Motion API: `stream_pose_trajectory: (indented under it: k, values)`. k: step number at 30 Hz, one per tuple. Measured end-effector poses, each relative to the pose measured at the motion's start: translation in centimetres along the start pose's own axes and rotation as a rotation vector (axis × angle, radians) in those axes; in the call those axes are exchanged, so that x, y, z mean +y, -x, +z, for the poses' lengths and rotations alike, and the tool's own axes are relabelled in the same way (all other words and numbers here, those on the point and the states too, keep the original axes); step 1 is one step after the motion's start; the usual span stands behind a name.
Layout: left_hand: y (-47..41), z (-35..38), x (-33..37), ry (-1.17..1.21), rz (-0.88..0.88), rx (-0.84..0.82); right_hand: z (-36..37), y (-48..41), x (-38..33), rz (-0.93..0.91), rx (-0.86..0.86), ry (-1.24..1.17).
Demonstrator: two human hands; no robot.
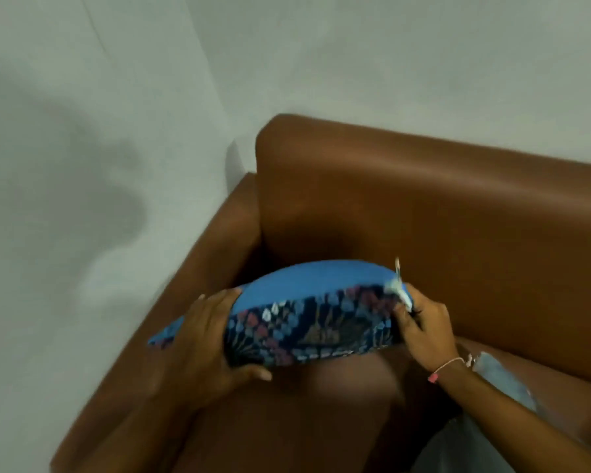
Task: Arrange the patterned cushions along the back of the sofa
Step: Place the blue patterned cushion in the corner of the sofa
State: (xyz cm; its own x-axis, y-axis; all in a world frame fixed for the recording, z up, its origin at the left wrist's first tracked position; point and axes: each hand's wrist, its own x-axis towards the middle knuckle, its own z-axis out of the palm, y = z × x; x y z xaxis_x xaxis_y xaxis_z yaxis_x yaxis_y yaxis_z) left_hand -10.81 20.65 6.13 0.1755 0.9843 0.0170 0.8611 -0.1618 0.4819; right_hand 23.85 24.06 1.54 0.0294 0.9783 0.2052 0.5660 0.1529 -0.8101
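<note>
A cushion (307,322) with a dark floral front and a plain blue back hangs in the air over the seat of a brown leather sofa (423,213), near its left corner. My left hand (205,339) grips the cushion's left end, thumb underneath. At the right end, my right hand (423,329) pinches the corner, where a pale tag or tassel sticks out. The cushion lies roughly flat, blue side up and toward the backrest, apart from it.
The sofa's left armrest (219,254) runs along a white wall (116,131). The backrest stands against the wall behind. A pale grey-blue cloth (502,373) lies on the seat at the right, partly under my right forearm.
</note>
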Motion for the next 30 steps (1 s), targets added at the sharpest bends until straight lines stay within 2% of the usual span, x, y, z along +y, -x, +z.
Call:
stream_pose_trajectory:
  k: [1,4,7,11,16,19,21,23,26,28,30]
  values:
    - [-1.9,-1.1,-0.1,-0.007,0.071,-0.054,0.0,-1.2,-0.7,0.034,0.039,-0.023]
    - [-9.4,-2.4,1.2,0.165,-0.008,-0.181,0.0,-4.7,-2.3,0.088,0.153,0.02]
    - [-15.9,-2.8,-0.1,0.209,0.0,-0.151,0.0,-8.1,-3.0,0.133,0.247,0.126]
    - [-21.0,-0.7,-2.1,0.212,0.036,-0.279,1.8,-11.8,-2.0,0.251,0.136,0.215]
    - [-22.2,2.4,-3.5,0.174,0.032,-0.22,4.2,-12.1,-0.7,0.318,0.061,0.344]
    - [-21.3,1.7,-3.2,0.083,0.039,-0.162,2.7,-11.1,-1.5,0.347,0.081,0.369]
    - [-18.9,1.5,-2.7,0.035,0.029,-0.068,1.1,-9.6,-1.9,0.336,0.165,0.377]
    - [-15.5,2.1,-1.6,0.023,0.047,0.078,-0.9,-7.6,-1.6,0.265,0.241,0.341]
    - [-9.6,4.4,0.3,-0.057,0.119,0.278,-4.8,-3.9,-0.7,0.117,0.234,0.303]
    - [-4.5,6.9,2.7,-0.096,0.174,0.276,-7.9,0.0,0.4,0.04,0.185,0.336]
    - [1.2,10.3,6.0,-0.1,0.259,0.187,-11.2,4.9,1.7,-0.017,0.123,0.394]
